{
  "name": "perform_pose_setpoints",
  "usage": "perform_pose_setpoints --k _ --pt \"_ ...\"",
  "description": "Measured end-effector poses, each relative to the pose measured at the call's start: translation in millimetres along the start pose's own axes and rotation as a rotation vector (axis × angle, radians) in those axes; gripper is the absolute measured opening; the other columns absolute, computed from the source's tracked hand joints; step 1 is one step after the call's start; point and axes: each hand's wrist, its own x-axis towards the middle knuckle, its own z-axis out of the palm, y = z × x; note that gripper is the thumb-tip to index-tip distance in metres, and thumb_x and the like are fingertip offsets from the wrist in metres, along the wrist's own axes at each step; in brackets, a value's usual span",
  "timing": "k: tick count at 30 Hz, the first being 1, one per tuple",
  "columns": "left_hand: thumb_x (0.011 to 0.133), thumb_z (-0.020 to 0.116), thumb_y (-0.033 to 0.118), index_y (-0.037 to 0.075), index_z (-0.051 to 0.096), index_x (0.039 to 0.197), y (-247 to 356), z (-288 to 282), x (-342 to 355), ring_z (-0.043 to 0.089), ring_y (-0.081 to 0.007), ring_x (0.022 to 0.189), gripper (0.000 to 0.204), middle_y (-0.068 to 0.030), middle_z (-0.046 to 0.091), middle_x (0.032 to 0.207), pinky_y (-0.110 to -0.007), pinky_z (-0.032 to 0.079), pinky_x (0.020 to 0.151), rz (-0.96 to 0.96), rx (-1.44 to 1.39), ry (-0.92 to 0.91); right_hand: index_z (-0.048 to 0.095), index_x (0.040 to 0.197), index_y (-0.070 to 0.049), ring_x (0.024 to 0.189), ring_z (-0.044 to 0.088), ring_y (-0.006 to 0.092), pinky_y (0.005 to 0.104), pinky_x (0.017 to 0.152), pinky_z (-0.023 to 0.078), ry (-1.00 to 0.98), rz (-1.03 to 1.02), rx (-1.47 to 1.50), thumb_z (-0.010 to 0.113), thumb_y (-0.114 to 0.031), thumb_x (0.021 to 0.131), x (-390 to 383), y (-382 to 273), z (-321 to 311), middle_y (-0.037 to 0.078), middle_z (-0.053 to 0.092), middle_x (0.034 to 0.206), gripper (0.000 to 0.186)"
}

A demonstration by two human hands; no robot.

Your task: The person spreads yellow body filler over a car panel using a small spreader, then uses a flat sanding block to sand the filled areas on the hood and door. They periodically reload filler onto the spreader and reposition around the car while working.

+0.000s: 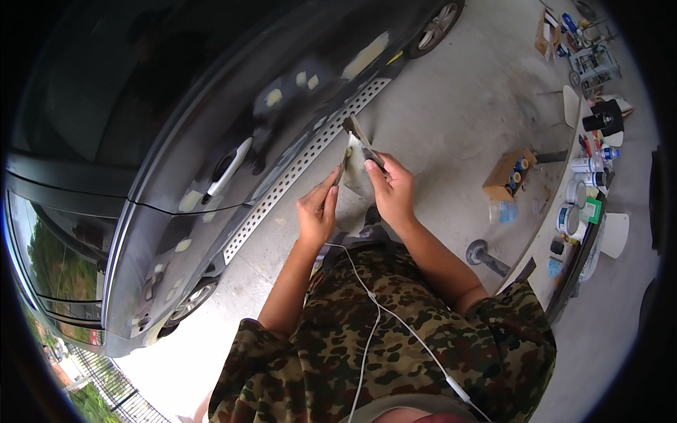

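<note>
- Left hand (316, 213) clamped on 1 thin tool (343, 171), right hand (395, 189) on 1 flat tool (371, 152).
- 1 car (166, 166), partly cut off; 2 wheels (437, 27).
- Tool tips unclear.

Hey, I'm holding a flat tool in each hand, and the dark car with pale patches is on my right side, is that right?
Not quite: the head view shows the dark car with pale patches on your left side. The rest holds: a flat tool in your left hand and another flat tool in your right hand.
</note>
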Motion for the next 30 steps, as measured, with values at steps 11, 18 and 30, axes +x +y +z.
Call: perform_pose_setpoints --k 11,18,30 --pt "0.105 0.055 0.023 0.002 0.065 0.129 -43 -15 -26 0.046 -0.0086 0.072 0.034 -0.0108 0.055 0.070 -0.027 0.045 0.067 -0.365 0.064 0.035 0.067 0.116 0.002 0.078 0.055 0.0040 0.0217 0.067 0.044 0.004 0.371 0.392 0.065 -0.018 0.099 26 45 -10 -0.003 0.067 0.092 0.026" --pt "0.105 0.055 0.021 -0.008 0.064 0.125 -77 -78 -33 0.056 -0.0093 0.087 0.037 -0.0053 0.069 0.097 -0.024 0.046 0.079 -0.411 -0.095 0.227 0.067 0.111 -0.002 0.080 0.057 0.0062 0.0255 0.064 0.044 0.144 0.635 0.532 0.066 -0.016 0.097 39 94 11 -0.001 0.066 0.094 0.020" --pt "0.097 0.059 0.017 -0.012 0.067 0.107 -145 -186 60 0.072 -0.0274 0.093 0.031 -0.0242 0.073 0.098 -0.034 0.053 0.083 -0.037 0.300 -0.033 0.066 0.117 0.004 0.081 0.058 0.0057 0.0233 0.075 0.048 0.358 0.068 0.072 0.060 -0.008 0.099 123 138 125 0.000 0.067 0.090 0.022"
